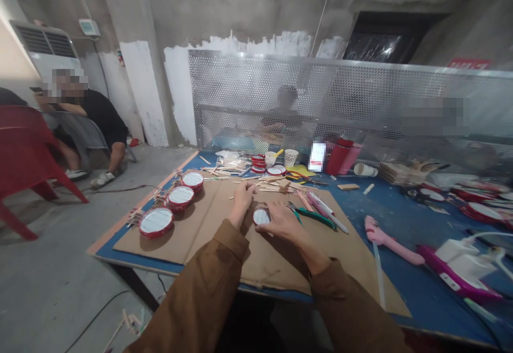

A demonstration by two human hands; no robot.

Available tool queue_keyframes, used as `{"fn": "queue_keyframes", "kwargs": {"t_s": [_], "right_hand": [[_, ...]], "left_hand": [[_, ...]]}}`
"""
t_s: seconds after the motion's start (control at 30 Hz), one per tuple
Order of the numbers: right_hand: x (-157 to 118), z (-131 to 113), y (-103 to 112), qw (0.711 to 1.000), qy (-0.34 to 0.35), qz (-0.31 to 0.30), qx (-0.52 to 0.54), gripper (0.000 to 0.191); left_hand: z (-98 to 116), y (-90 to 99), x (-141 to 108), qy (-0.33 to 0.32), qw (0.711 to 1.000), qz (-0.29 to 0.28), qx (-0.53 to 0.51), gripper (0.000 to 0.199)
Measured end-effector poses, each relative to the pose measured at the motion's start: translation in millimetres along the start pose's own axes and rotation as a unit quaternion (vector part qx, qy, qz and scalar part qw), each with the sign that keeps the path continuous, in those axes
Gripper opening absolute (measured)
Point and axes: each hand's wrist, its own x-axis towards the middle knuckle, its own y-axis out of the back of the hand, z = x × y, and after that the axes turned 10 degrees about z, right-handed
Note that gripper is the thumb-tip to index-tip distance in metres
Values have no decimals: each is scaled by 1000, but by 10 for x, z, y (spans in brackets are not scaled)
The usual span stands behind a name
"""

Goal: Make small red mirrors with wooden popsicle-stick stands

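Observation:
My right hand (282,220) is closed round a small round piece with a white face and red rim (262,216), over the brown cardboard (212,219). Just left of it and slightly farther off, my left hand (242,199) has its fingertips pinched together; whatever they hold is too small to make out. Three larger red-rimmed discs with white faces, the nearest one (156,222) the biggest, lie in a row at the cardboard's left side. Green-handled pliers (318,217) rest right of my right hand, beside some pens (326,208).
Wooden sticks (276,184) are scattered beyond my hands. A pink glue gun (395,243) and a purple power strip (452,278) lie at the right. Cups, a lit phone (317,156) and a red bottle (339,156) stand at the back. A person sits at the far left.

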Motion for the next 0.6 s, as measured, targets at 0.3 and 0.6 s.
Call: {"fn": "queue_keyframes", "kwargs": {"t_s": [0.3, 0.6], "right_hand": [[241, -16, -264, 998, -15, 55, 28, 60], [241, 110, -322, 978, -24, 148, 146, 42]], "left_hand": [[11, 9, 35, -32, 999, 1, 20, 13], [-6, 48, 30, -30, 995, 32, 92, 14]]}}
